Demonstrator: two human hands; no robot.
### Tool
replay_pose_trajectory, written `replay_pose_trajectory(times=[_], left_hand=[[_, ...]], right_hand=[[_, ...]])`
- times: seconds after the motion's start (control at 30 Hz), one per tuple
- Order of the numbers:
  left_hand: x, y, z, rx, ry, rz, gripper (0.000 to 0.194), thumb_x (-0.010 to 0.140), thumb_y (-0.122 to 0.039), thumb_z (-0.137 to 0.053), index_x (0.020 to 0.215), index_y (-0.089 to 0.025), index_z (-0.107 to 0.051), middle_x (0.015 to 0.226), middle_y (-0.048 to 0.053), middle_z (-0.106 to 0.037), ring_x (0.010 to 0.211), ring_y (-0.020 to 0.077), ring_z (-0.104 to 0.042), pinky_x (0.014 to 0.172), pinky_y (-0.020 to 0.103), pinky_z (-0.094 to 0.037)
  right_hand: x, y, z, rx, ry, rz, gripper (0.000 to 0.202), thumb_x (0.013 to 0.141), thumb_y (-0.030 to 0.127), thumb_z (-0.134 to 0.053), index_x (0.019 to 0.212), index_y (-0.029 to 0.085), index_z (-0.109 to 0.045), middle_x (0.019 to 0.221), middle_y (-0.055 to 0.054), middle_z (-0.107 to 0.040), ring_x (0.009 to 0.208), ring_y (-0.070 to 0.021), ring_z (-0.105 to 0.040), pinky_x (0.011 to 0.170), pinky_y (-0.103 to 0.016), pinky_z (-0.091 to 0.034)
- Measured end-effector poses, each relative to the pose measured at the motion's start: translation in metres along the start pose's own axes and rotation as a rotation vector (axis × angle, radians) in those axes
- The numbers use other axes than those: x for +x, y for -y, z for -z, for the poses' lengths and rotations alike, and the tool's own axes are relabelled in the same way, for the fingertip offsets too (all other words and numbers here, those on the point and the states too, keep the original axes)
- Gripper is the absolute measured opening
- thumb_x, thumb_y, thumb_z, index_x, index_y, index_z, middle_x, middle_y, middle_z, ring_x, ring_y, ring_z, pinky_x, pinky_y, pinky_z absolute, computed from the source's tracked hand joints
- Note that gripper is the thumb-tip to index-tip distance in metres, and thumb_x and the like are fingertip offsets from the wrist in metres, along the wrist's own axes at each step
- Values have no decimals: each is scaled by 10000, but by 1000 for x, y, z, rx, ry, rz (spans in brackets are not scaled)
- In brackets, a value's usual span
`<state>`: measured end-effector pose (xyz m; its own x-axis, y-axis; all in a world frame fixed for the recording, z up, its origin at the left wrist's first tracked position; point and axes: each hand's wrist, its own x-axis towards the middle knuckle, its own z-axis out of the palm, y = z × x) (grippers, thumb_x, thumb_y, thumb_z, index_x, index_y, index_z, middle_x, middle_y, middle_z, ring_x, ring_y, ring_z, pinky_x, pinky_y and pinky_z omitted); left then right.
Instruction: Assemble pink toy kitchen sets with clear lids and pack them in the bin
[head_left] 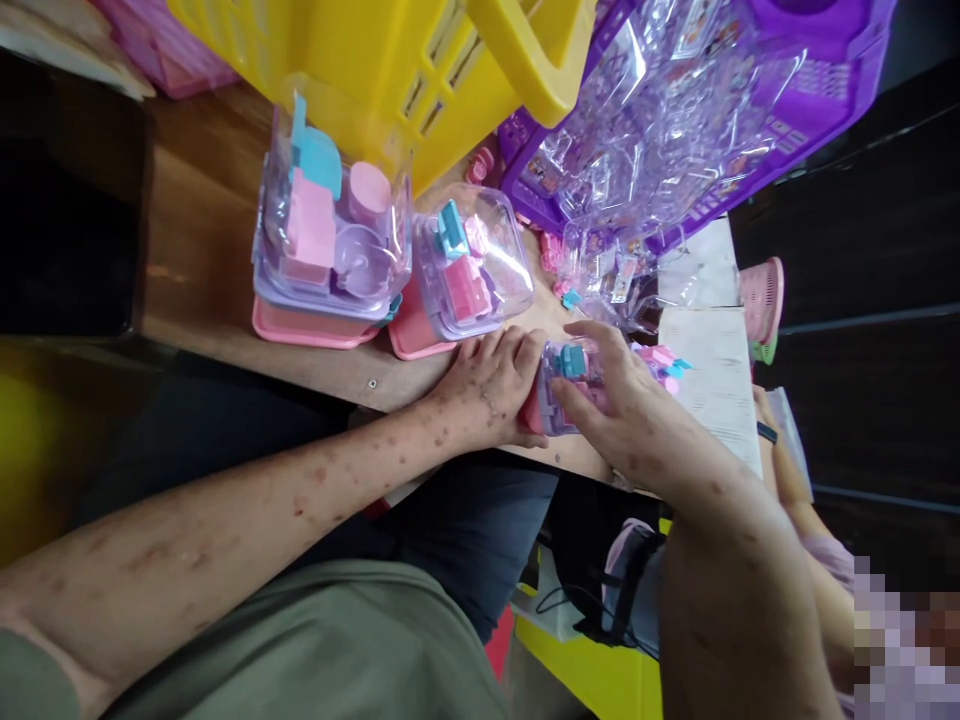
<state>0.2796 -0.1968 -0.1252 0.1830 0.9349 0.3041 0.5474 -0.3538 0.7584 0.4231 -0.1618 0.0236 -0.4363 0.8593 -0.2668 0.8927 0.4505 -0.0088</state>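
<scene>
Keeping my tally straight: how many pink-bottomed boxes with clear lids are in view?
3: left box on the table, middle box beside it, right box by the left hand, partly under the right hand. Others may be hidden behind the yellow basket.

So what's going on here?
At a wooden table, a person's left hand holds a small lidded box by its pink base while the right hand spreads over its top. A taller box and another lidded box, coloured pieces inside both, stand to the left. Behind are a yellow basket and a purple basket holding clear plastic pieces; another person's arm shows at the right.
</scene>
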Motion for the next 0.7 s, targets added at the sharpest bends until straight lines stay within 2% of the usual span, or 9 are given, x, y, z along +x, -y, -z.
replay_pose_trajectory(times=[0.17,0.43,0.57,0.7], left_hand=[[1,0,2,-1,32,-22,1212,706,-608,-1043,1567,-112,-349,1595,279,-549,1496,466,-514,1205,576,-424],[0,1,2,5,19,-33,1161,716,-580,-1043,1549,-115,-380,1570,271,-565,1443,461,-537,1174,573,-435],[0,-1,6,29,58,-19,1198,733,-609,-1029,1567,-50,-374,1608,297,-537,1469,458,-516,1206,565,-414],[1,-1,7,22,64,-1,1201,708,-591,-1050,1565,-77,-383,1624,290,-531,1502,452,-503,1223,554,-405]], right_hand=[[1,-2,-8,-70,-40,-22,595,996,509,-566,1487,179,-508,1248,-227,-668,1160,-427,-682,1008,-629,-579],[-4,6,-20,-153,-169,2,549,983,383,-592,1494,213,-490,1255,-219,-689,1123,-414,-670,983,-641,-596],[-6,12,-23,-168,-205,-8,552,973,353,-588,1495,196,-502,1301,-248,-695,1169,-439,-666,979,-664,-598],[-5,6,-13,-117,-156,9,566,1007,410,-583,1530,218,-487,1416,-237,-681,1283,-449,-642,1085,-712,-548]])
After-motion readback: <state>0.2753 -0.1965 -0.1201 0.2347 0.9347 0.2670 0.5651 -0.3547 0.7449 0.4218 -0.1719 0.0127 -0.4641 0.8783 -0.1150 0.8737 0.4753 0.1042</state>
